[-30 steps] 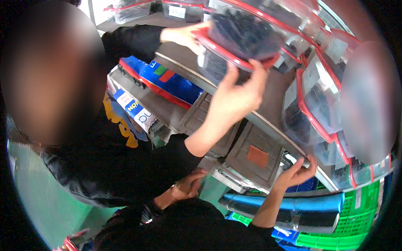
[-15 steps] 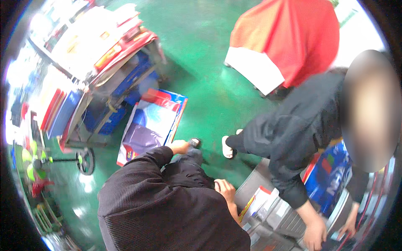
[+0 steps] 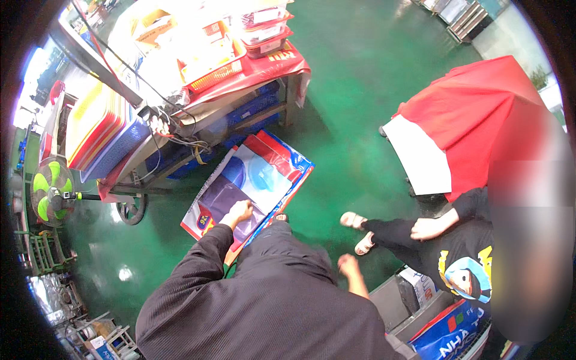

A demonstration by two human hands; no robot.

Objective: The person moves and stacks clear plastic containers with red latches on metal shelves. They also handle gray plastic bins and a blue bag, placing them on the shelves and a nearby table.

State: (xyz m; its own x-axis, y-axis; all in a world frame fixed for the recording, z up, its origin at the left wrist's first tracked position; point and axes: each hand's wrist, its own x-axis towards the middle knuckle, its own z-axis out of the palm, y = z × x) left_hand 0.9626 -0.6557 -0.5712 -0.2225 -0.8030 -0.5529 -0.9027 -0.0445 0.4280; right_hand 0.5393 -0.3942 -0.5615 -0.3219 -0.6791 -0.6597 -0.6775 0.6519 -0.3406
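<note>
My left hand point(image 3: 240, 211) hangs in front of me with its fingers curled in, and I see nothing in it. In the view it overlaps a large flat printed panel point(image 3: 270, 198) in white, purple, blue and red, which lies near the table's foot; I cannot make out any touch. By my right side is my right hand point(image 3: 348, 265), slightly smeared, its fingers not clear. Closest to that hand is a grey bin point(image 3: 387, 297), with a blue and red printed sheet point(image 3: 447, 330) beside it.
Ahead on the left stands a table with a red cover point(image 3: 252, 77), bearing baskets and trays. Stacked baskets point(image 3: 102, 129) and a green-bladed fan point(image 3: 51, 189) are left of it. A red cloth point(image 3: 462, 114) drapes something at right. A co-worker in black point(image 3: 414, 240) stands near the bin.
My view has swung, so the table and panel show farther right. The co-worker, earlier bent over the bin with hands down in it, is now more upright with one hand raised.
</note>
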